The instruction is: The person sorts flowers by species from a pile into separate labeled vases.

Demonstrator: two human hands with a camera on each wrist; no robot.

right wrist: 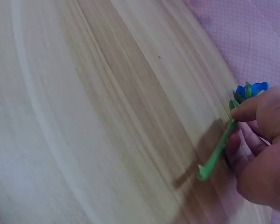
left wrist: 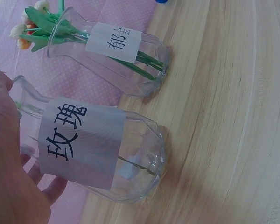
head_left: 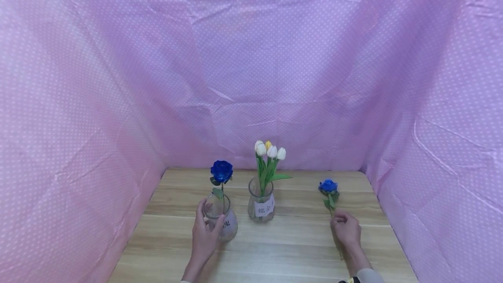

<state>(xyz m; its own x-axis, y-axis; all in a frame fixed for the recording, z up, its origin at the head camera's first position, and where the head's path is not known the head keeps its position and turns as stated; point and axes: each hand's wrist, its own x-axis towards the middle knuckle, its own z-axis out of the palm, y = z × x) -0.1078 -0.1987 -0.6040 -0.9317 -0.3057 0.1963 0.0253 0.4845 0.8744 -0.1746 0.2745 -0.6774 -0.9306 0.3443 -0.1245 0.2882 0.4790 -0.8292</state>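
My left hand (head_left: 206, 235) grips a clear glass vase (left wrist: 140, 179) near its neck, thumb and fingers on either side. A white paper label (left wrist: 81, 142) with black characters is on this vase. One blue rose (head_left: 222, 171) stands upright in it, its thin stem reaching down to the base. Over on the right, my right hand (head_left: 346, 229) pinches the green stem (right wrist: 217, 151) of another blue rose (head_left: 328, 186) between thumb and fingers. The bloom points away from me, and the stem's lower end sticks out below the fingers, close over the table.
A second labelled glass vase (head_left: 261, 213) stands between the hands, farther back, holding several white and yellow tulips (head_left: 271, 152). The wooden table (head_left: 291, 248) is bordered by pink dotted cloth (head_left: 267, 56) at the back and both sides.
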